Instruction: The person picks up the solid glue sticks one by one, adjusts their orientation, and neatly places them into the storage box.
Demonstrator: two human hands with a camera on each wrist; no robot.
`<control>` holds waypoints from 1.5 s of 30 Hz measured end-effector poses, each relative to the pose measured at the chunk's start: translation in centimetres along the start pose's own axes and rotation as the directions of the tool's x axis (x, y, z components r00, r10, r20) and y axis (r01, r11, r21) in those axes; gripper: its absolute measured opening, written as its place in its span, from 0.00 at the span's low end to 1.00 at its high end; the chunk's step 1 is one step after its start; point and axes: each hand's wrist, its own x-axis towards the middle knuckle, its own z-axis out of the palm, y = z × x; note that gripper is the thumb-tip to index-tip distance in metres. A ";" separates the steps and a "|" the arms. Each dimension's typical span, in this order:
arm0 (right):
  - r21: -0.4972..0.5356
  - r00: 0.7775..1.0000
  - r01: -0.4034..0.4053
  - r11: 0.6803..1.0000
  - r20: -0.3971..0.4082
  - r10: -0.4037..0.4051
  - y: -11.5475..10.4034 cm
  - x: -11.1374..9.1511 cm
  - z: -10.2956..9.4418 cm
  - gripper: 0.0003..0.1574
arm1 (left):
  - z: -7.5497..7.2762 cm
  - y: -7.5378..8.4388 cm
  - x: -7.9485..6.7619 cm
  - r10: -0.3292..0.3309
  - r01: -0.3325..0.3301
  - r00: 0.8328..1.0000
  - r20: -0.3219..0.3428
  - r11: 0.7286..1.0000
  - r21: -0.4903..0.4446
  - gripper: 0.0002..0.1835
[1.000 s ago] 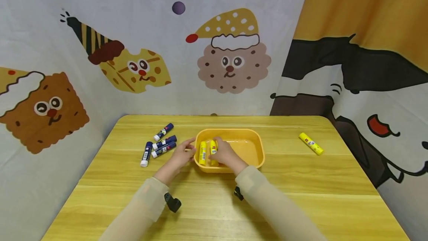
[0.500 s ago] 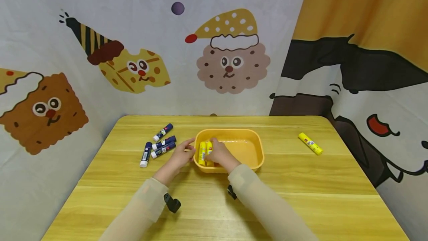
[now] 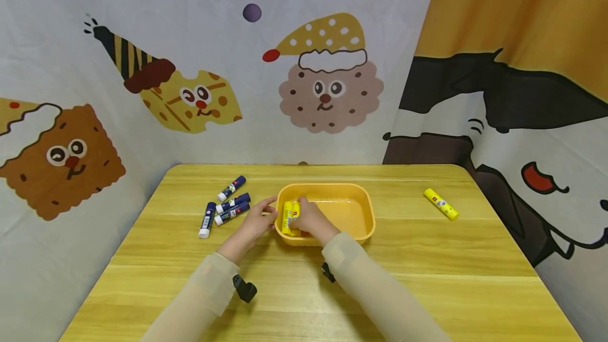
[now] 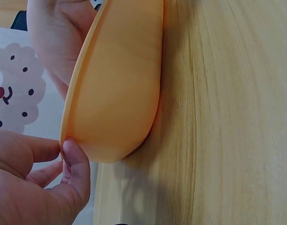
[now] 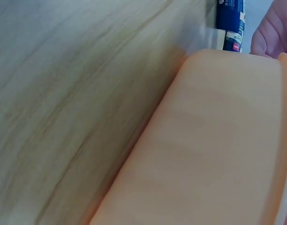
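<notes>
A yellow-orange plastic tray stands on the table. My left hand pinches its left rim between thumb and fingers, as the left wrist view shows, with the tray wall beside it. Inside, at the left end, a yellow glue stick lies lengthwise front to back. Right against it is a second yellow glue stick, held by my right hand, which reaches in over the front rim and partly covers it. In the right wrist view the tray's front wall hides the fingers of that hand.
Several dark blue glue sticks with white ends, one of them a stick at the front, lie loose left of the tray. Another yellow glue stick lies on the table at the right. A printed curtain hangs behind.
My right hand has moved left inside the tray with its yellow glue stick, closing the gap to the other yellow one. The left hand has stayed on the rim.
</notes>
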 end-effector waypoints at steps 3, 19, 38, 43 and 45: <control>-0.007 1.000 0.000 1.000 -0.001 0.000 -0.2 -0.1 -0.1 0.49 | 0.0 -0.1 0.1 -0.004 0.004 1.000 -0.007 1.000 0.000 0.25; -0.162 0.985 0.163 0.973 -0.022 -0.169 0.1 -2.2 -3.3 0.41 | 0.0 -0.2 0.1 0.002 -0.002 1.000 -0.008 1.000 0.000 0.25; -0.507 0.821 0.430 0.747 -0.124 -0.557 6.8 -3.8 -10.0 0.42 | 0.0 -0.4 0.2 -0.018 0.018 1.000 -0.013 1.000 0.014 0.25; -0.534 0.786 0.449 0.716 -0.145 -0.601 9.0 -3.7 -12.0 0.43 | 0.1 -0.4 0.3 -0.015 0.015 1.000 -0.015 1.000 0.014 0.25; -0.537 0.787 0.440 0.719 -0.155 -0.597 9.9 -3.6 -12.8 0.43 | 0.1 -0.3 0.3 -0.014 0.014 1.000 -0.015 1.000 0.012 0.25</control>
